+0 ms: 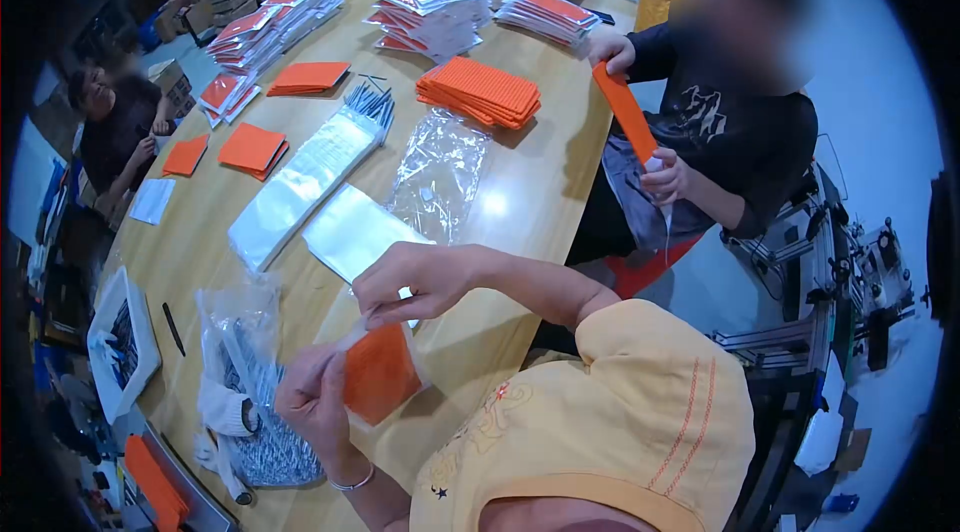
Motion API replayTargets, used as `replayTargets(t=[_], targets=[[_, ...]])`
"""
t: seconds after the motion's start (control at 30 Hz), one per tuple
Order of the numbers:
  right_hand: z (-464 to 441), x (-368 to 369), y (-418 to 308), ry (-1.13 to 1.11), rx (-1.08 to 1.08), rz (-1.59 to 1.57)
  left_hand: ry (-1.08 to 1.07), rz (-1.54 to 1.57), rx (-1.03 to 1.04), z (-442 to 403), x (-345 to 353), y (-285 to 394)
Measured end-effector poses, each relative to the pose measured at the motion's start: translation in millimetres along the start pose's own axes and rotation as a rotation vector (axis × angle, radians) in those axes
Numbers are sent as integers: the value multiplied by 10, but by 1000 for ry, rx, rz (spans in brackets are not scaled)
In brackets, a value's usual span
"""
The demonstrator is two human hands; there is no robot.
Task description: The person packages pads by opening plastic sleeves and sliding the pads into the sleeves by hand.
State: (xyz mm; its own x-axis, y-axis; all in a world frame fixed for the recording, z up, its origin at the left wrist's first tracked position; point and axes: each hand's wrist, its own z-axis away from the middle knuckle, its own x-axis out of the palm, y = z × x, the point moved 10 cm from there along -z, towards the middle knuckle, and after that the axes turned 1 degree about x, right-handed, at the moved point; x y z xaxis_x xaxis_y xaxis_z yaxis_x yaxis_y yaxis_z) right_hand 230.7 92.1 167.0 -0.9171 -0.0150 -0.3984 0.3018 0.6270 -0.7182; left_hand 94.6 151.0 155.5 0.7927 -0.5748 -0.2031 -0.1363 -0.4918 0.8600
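A clear bag with an orange sheet (382, 372) inside hangs between my hands, above the near part of the table. My left hand (315, 397) is closed, pinching the bag's left upper edge. My right hand (415, 282) pinches the top edge of the same bag, its fingers curled. Just beyond my right hand lie flat white bags (355, 227). A clear plastic bag full of thin dark pieces (275, 432) is to the left of my left hand, with a white glove (225, 407) on it.
Orange stacks (480, 92) and piles of packed bags (430, 7) stand across the wooden table (530, 192). A co-worker (720, 112) at the right holds an orange piece (622, 112). A white tray (125, 342) and black pen (174, 329) lie left. Another person (115, 122) is far left.
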Motion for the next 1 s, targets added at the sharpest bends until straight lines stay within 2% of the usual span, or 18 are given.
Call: replayTargets(t=[0.13,0.27,0.43,0.63,0.77,1.0], targets=[[-45,-2,12,-19,64,17,76,-8,-43,50,-59,-89],[-157,62,-212,-60,-96,123,59,-10,-59,49,-39,-30],[-140,103,-127,-51,-76,194,64,-172,-88,84,-107,-103],[-154,47,-157,-52,-75,189,36,-163,-99,79,-52,-93],[-227,91,-208,-171,-57,386,24,-171,-56,80,-35,-50],[-144,-62,-125,-147,-32,227,97,-40,-123,85,-188,-88]])
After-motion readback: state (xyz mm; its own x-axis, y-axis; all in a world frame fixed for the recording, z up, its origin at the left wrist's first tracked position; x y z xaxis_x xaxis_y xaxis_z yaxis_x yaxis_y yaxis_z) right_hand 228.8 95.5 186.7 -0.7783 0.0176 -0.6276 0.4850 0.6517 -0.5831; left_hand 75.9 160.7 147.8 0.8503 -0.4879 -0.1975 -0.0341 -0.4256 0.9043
